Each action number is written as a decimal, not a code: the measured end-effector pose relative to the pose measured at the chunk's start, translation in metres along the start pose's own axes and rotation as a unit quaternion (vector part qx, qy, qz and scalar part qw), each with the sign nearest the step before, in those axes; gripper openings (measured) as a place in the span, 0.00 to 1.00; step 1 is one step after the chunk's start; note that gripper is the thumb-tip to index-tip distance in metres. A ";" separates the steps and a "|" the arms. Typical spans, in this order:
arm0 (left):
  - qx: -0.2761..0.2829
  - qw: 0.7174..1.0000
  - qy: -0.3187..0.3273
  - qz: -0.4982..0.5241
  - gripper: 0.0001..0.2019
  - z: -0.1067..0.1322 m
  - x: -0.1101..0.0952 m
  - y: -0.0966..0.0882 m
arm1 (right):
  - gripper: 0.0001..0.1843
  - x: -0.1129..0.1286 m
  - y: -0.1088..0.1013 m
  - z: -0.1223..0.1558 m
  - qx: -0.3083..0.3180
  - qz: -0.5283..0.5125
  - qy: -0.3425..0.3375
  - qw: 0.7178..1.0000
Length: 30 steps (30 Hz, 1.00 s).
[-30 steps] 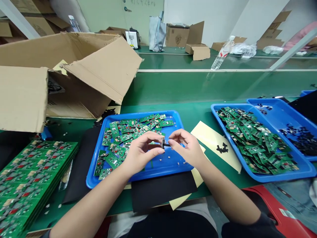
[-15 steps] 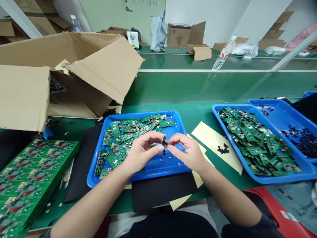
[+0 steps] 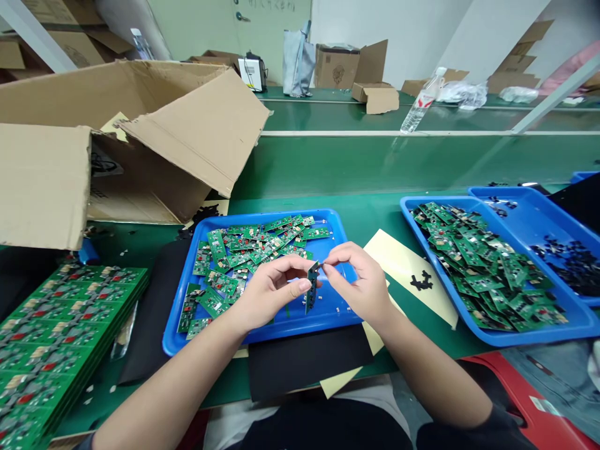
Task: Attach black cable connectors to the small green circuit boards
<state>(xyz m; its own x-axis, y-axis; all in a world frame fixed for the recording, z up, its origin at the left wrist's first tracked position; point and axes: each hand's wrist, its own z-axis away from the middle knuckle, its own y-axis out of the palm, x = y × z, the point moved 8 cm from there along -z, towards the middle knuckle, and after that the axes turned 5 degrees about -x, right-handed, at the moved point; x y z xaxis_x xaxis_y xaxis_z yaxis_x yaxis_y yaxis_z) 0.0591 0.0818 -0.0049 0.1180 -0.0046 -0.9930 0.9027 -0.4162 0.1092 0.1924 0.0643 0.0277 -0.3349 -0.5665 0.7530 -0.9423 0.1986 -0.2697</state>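
Note:
My left hand (image 3: 276, 290) grips a small green circuit board (image 3: 310, 290) by its edge between thumb and fingers, with the board standing on end. At the board's upper end, my right hand (image 3: 359, 278) pinches a small black piece (image 3: 320, 265); whether that piece is joined to the board cannot be seen. Both hands are above the right half of a blue tray (image 3: 337, 228), where many loose circuit boards (image 3: 239, 256) lie, mostly on its left and far side. Small pale bits are scattered on the tray floor.
Stacked board panels (image 3: 70, 325) stand at left, below an open cardboard box (image 3: 197, 125). To the right, black pieces (image 3: 422, 280) lie on yellow paper (image 3: 398, 256). Farther right are a tray of boards (image 3: 492, 340) and another tray (image 3: 529, 215) with black parts. A bottle (image 3: 423, 103) stands behind.
My right hand has drawn slightly right and up from the board. The board in my left hand has turned, showing more of its face.

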 end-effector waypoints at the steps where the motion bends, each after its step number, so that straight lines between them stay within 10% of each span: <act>1: 0.001 1.000 -0.004 -0.003 0.15 0.000 0.000 0.000 | 0.05 0.002 -0.001 0.000 -0.006 0.011 -0.018 1.000; 18: 0.019 0.984 -0.178 0.016 0.23 0.003 0.022 0.003 | 0.15 0.017 0.007 0.010 0.015 0.088 -0.174 0.981; 23: -0.031 0.995 -0.092 -0.034 0.18 -0.002 0.016 -0.006 | 0.24 0.017 -0.002 0.006 -0.010 0.057 -0.135 0.989; 30: -0.087 0.968 0.101 -0.213 0.12 -0.002 -0.011 -0.015 | 0.08 -0.010 0.001 0.000 0.031 -0.061 0.074 0.995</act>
<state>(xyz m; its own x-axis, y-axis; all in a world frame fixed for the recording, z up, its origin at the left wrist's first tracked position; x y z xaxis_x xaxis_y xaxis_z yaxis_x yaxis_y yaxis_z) 0.0451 0.0899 0.0043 -0.2168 0.3187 -0.9227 0.9416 -0.1813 -0.2839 0.1948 0.0700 0.0199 -0.2201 -0.4582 0.8612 -0.9752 0.0840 -0.2046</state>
